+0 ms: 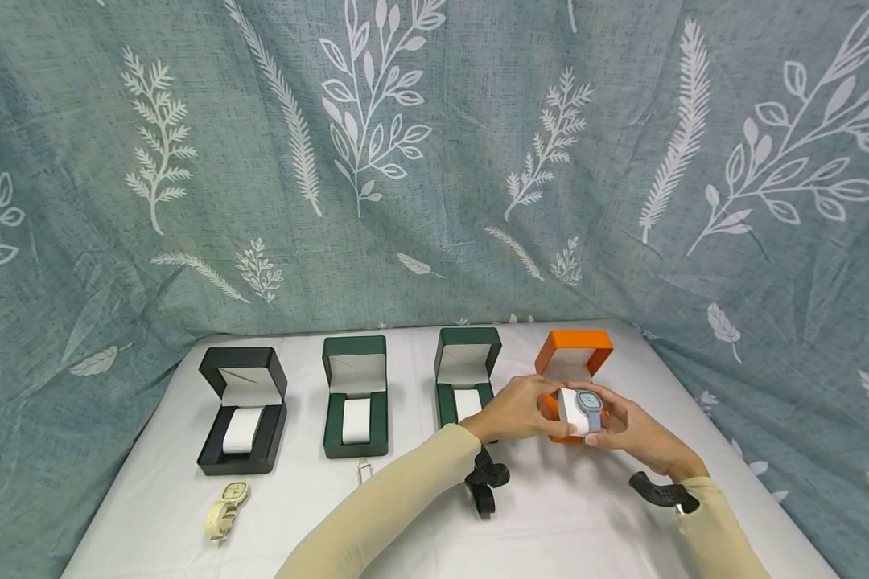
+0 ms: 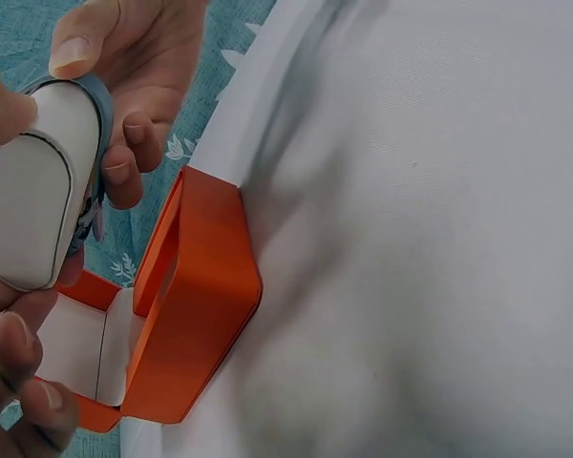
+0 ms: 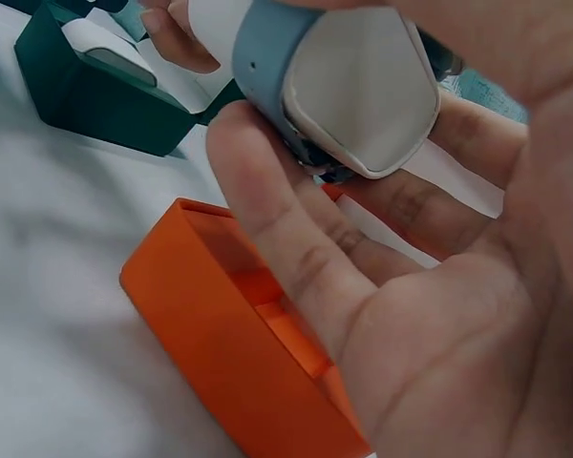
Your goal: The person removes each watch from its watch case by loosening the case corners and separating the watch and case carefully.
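Note:
A white watch cushion (image 2: 29, 210) with a blue-strapped watch (image 1: 590, 405) around it is held up between both hands, above the front of an open orange watch box (image 1: 574, 341). My left hand (image 1: 520, 408) grips the cushion's left end, thumb and fingers on opposite sides. From the right, my right hand (image 1: 633, 430) holds the watch and cushion, fingers along the blue strap (image 3: 267, 57). In the right wrist view the other white end of the cushion (image 3: 363, 91) faces the palm. The orange box's inside shows partly, below the fingers.
Left of the orange box stand two open green boxes (image 1: 355, 344) (image 1: 467, 335) and a black one (image 1: 240, 358), each with a white cushion. A cream watch (image 1: 224, 511), a black watch (image 1: 483, 482) and a partly hidden pale strap (image 1: 364, 470) lie in front. A patterned curtain (image 1: 434, 201) hangs behind.

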`<action>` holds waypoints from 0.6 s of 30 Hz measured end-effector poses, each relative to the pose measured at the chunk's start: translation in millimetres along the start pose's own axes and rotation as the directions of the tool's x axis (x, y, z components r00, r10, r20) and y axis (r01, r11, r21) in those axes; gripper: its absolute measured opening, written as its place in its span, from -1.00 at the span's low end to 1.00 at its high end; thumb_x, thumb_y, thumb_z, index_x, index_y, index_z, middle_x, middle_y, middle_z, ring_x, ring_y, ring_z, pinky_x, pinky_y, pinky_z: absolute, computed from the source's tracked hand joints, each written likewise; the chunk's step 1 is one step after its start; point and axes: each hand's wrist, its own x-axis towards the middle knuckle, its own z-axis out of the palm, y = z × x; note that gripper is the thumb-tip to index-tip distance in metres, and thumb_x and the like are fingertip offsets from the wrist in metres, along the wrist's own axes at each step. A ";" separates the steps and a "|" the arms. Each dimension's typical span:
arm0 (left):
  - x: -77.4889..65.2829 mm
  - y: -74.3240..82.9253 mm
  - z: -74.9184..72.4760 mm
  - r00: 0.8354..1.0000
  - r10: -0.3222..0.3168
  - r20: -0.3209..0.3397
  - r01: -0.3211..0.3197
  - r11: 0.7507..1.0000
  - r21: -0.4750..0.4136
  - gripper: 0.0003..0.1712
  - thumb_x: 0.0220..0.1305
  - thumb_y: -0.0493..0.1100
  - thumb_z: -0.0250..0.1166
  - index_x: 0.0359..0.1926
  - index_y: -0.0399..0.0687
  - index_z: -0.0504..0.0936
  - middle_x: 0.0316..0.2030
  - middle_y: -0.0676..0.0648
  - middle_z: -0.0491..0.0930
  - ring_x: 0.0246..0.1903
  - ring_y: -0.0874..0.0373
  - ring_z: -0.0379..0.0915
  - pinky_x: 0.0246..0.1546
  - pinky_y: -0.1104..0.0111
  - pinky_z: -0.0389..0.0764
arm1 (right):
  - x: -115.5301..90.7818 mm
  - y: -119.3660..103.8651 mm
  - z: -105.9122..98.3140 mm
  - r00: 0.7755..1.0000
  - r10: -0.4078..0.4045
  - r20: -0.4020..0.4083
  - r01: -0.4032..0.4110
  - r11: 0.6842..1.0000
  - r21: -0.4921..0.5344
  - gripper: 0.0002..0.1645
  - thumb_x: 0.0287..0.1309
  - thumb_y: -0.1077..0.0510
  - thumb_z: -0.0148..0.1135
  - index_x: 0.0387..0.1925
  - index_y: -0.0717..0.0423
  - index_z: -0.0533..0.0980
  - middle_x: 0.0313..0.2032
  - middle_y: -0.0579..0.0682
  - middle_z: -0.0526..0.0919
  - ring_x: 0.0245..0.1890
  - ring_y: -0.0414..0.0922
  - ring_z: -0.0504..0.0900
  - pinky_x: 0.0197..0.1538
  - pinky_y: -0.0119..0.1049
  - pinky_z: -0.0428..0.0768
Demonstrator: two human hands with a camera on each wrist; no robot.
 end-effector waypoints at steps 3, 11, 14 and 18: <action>0.5 0.8 -1.1 1.000 -0.006 -0.011 0.006 1.000 0.009 -0.22 0.20 0.29 0.46 0.30 -0.06 0.62 0.13 0.10 0.64 0.05 0.23 0.54 -0.11 0.62 0.39 | 1.0 0.4 -0.1 1.000 -0.009 -0.028 0.008 1.000 -0.020 -0.03 0.28 0.46 0.28 0.60 0.06 0.10 0.48 0.14 0.20 0.25 -0.02 0.51 0.13 -0.11 0.62; 0.7 3.0 -3.1 1.000 0.013 -0.013 -0.012 0.999 0.039 -0.32 0.22 0.25 0.47 0.19 -0.08 0.65 -0.08 0.14 0.62 -0.10 0.11 0.59 -0.28 0.63 0.37 | -0.2 1.9 0.6 0.999 -0.002 -0.054 0.000 0.999 -0.037 -0.04 0.29 0.45 0.28 0.60 0.04 0.11 0.49 0.10 0.20 0.25 -0.02 0.49 0.11 -0.12 0.63; 0.3 2.4 -3.7 1.000 0.010 -0.004 -0.010 0.999 0.040 -0.29 0.22 0.24 0.47 0.23 -0.10 0.64 -0.02 0.11 0.63 -0.07 0.11 0.59 -0.24 0.64 0.37 | -0.5 1.7 0.7 0.999 0.000 -0.047 -0.001 1.000 -0.030 -0.03 0.30 0.45 0.27 0.61 0.04 0.08 0.50 0.10 0.17 0.25 -0.05 0.49 0.11 -0.12 0.63; 0.1 0.6 -3.6 1.000 -0.012 0.009 0.011 0.999 0.033 -0.19 0.22 0.26 0.46 0.33 -0.13 0.58 0.12 0.06 0.62 0.01 0.15 0.56 -0.17 0.65 0.37 | -1.5 2.2 -0.6 1.000 -0.014 -0.027 0.013 0.999 -0.029 -0.02 0.31 0.48 0.23 0.63 0.05 0.05 0.50 0.11 0.17 0.20 -0.06 0.54 0.10 -0.13 0.64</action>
